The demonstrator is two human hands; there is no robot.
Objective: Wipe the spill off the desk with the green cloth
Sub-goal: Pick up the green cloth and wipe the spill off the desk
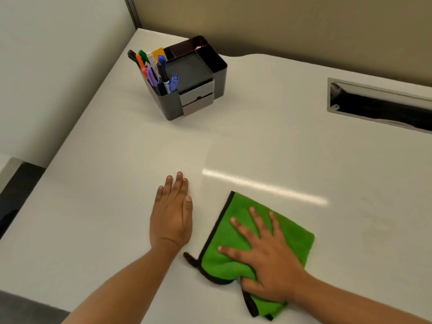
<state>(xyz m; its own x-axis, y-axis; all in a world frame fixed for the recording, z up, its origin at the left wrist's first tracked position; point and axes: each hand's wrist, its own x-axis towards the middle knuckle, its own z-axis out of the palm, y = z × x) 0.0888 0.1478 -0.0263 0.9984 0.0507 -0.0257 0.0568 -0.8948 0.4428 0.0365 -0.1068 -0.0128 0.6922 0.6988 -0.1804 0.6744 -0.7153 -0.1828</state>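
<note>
A green cloth (236,232) with a black hem lies folded on the white desk (105,206), near the front edge. My right hand (266,258) presses flat on the cloth with fingers spread, the thumb tucked over its near edge. My left hand (171,213) rests flat on the bare desk just left of the cloth, fingers together, holding nothing. A faint dull smear (374,220) shows on the desk to the right of the cloth; I cannot tell if it is wet.
A black desk organiser (198,76) with several coloured pens (154,69) stands at the back left. A dark cable slot (383,108) is cut into the desk at the back right. The desk's left edge (70,139) drops off beside a partition wall.
</note>
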